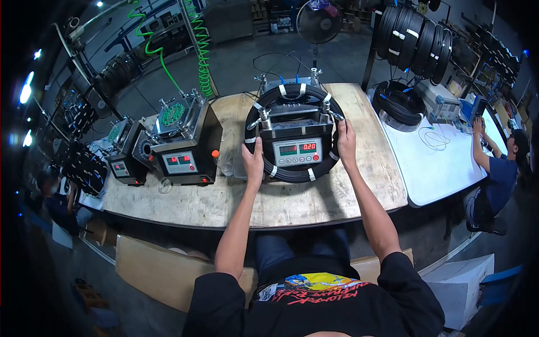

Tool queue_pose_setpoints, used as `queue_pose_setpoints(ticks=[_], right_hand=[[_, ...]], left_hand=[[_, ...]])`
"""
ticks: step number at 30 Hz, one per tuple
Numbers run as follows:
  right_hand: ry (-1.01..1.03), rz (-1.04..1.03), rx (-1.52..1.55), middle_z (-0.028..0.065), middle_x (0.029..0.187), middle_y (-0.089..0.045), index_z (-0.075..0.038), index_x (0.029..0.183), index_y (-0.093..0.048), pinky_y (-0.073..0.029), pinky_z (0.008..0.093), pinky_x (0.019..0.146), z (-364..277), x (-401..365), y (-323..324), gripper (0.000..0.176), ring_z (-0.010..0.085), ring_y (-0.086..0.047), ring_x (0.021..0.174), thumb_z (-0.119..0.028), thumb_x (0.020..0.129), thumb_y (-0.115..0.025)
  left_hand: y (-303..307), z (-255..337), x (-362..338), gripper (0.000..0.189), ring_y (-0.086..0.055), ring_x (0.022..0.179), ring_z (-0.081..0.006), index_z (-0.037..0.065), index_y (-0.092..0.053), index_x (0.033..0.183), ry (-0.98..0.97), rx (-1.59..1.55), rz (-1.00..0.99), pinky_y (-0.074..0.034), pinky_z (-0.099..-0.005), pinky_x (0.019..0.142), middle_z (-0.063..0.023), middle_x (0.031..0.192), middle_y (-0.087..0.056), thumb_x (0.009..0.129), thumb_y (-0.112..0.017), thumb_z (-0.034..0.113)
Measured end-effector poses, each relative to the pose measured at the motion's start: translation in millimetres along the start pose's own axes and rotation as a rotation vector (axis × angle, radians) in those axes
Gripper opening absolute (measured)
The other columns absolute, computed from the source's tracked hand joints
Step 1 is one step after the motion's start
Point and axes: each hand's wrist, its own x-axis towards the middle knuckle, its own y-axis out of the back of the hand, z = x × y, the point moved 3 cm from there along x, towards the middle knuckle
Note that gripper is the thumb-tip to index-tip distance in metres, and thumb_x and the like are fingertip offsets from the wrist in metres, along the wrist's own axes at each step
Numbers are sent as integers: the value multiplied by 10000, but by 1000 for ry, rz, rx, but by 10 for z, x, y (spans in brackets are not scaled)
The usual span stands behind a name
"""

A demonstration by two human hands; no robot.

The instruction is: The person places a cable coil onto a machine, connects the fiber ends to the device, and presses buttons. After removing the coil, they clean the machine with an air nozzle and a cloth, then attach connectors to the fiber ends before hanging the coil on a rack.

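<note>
A coil of black cable, bound with white ties, is held upright in front of a machine with a red digital display. My left hand grips the coil's left side, thumb up and fingers behind it. On the right side, my right hand closes round the coil in the same way. Through the ring show the machine's panel and its metal clamps. Thin cable ends with blue connectors rise above the coil at the back.
Two similar machines stand left on the wooden table. An orange-capped bottle is beside the nearer one. Right, a white table bears a black coil and instruments; a person works there. Another person is far left.
</note>
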Motion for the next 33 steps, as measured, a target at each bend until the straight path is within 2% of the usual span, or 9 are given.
queue_pose_setpoints(ticks=[5, 6, 8, 11, 14, 22, 27, 30, 33], right_hand=[[45, -74, 5, 75, 922, -620, 32, 1213, -614, -473, 306, 781, 175, 103, 58, 479, 152, -589, 872, -413, 1133, -457], [69, -66, 30, 100, 1013, -644, 36, 1277, -604, -473, 308, 870, 103, 110, 58, 493, 169, -602, 964, -411, 1134, -455], [69, -118, 60, 175, 1369, -629, 42, 1476, -516, -390, 333, 1131, 50, 176, 77, 567, 232, -568, 1288, -406, 1137, -441], [125, -173, 102, 188, 1463, -589, 58, 1482, -500, -354, 342, 1176, -301, 324, 74, 586, 243, -515, 1393, -412, 1137, -433], [127, -237, 97, 178, 1405, -638, 26, 1452, -555, -398, 354, 1146, -393, 487, 13, 549, 241, -559, 1348, -408, 1127, -468], [214, -63, -50, 195, 1283, -713, -13, 1376, -639, -504, 374, 1018, -470, 390, -162, 404, 308, -678, 1191, -268, 1075, -552], [171, -40, -65, 209, 1278, -709, -4, 1369, -641, -502, 379, 1027, -491, 352, -164, 383, 353, -680, 1186, -206, 1059, -544], [458, 46, -213, 208, 1244, -712, 14, 1349, -644, -513, 386, 1016, -600, 393, -160, 368, 368, -682, 1160, -154, 1036, -550], [351, -65, -216, 216, 1250, -692, 43, 1326, -641, -524, 396, 1001, -664, 430, -122, 359, 391, -685, 1137, -108, 1014, -552]], left_hand=[[47, -146, 121, 422, -543, 790, -91, 72, -582, 1078, 79, -135, 27, -463, -260, 727, 13, 878, -584, 1098, -527, 490], [85, -124, 191, 669, -563, 1108, -195, -5, -482, 1470, 122, -204, -151, -431, -323, 1001, -109, 1217, -611, 1106, -441, 555], [62, 179, 263, 678, -524, 1260, -241, 21, -455, 1520, 15, -187, -144, -378, -350, 1101, -133, 1368, -571, 1115, -390, 561], [42, 465, 398, 662, -472, 1394, -278, 37, -440, 1555, -109, -132, -169, -326, -375, 1183, -161, 1501, -521, 1125, -360, 534], [11, 626, 543, 631, -425, 1480, -298, 42, -438, 1568, -224, -63, -217, -288, -392, 1229, -185, 1586, -476, 1133, -353, 491], [-85, 715, 506, 489, -672, 1179, -282, -11, -591, 1434, -420, 67, -71, -499, -376, 1013, -203, 1338, -686, 1099, -476, 326], [-90, 752, 490, 481, -640, 1229, -311, -14, -579, 1439, -421, 90, -82, -467, -392, 1058, -212, 1379, -654, 1089, -474, 300], [-70, 814, 533, 452, -614, 1261, -345, -21, -576, 1422, -503, 178, -88, -448, -416, 1085, -224, 1385, -636, 1054, -483, 224], [-88, 866, 587, 443, -606, 1256, -375, -23, -576, 1406, -557, 203, -99, -445, -435, 1089, -233, 1348, -639, 1006, -492, 149]])
